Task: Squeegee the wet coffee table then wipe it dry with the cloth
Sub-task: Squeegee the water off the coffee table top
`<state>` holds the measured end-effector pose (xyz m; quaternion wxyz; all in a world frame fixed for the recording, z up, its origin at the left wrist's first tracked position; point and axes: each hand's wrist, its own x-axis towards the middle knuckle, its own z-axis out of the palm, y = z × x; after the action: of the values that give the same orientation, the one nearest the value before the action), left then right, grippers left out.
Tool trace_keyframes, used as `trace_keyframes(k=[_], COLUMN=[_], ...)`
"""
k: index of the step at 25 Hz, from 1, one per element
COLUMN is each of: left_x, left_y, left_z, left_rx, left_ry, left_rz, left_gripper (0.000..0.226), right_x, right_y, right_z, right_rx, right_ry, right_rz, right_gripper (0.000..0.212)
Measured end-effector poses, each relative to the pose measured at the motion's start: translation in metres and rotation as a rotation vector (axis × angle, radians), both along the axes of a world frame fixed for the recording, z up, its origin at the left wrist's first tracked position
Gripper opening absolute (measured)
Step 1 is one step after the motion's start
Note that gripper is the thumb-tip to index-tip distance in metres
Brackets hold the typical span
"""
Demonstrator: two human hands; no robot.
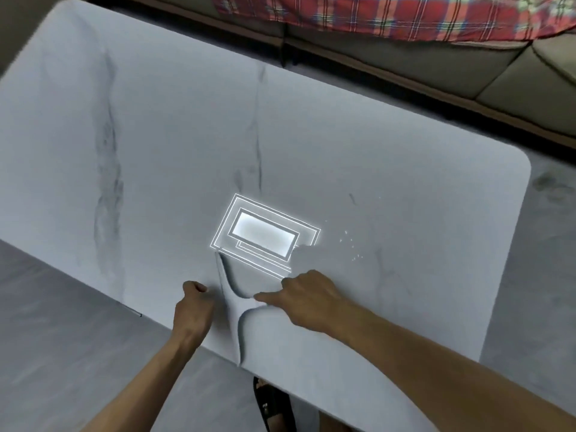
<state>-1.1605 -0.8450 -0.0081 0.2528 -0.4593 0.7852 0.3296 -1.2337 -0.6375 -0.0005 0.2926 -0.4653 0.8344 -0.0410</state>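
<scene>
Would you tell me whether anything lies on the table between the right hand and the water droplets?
Nothing visible does: only bare tabletop separates the right hand from the droplets; the lamp reflection lies off to their left.

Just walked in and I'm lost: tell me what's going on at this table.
A person is working a pale grey cloth near the front edge of the marble-look coffee table. The right hand has its fingertips on a raised fold of the cloth. The left hand, fingers curled, sits just beside it; whether it grips the cloth is unclear. A few droplets sit to the right. No squeegee is in view.
</scene>
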Motion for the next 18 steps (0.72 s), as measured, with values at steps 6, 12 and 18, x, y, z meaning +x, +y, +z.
trace_keyframes(k=[6,12,18], left_x=[-0.033,-0.076,-0.101], left_y=[0.054,0.112,0.127], left_z=[0.001,0.007,0.01], left_rx=[0.112,0.203,0.07], left_ry=[0.016,0.021,0.174], left_rz=[-0.208,-0.332,-0.293], left_gripper=[0.023,0.016,0.009], right_x=[-0.037,-0.023,-0.061], right_y=[0.119,0.234,0.177], right_z=[-0.003,0.024,0.025], right_rx=[0.024,0.121,-0.029], right_ry=[0.098,0.208,0.089], right_rz=[-0.399,-0.633,-0.613], right_gripper=[0.058,0.048,0.046])
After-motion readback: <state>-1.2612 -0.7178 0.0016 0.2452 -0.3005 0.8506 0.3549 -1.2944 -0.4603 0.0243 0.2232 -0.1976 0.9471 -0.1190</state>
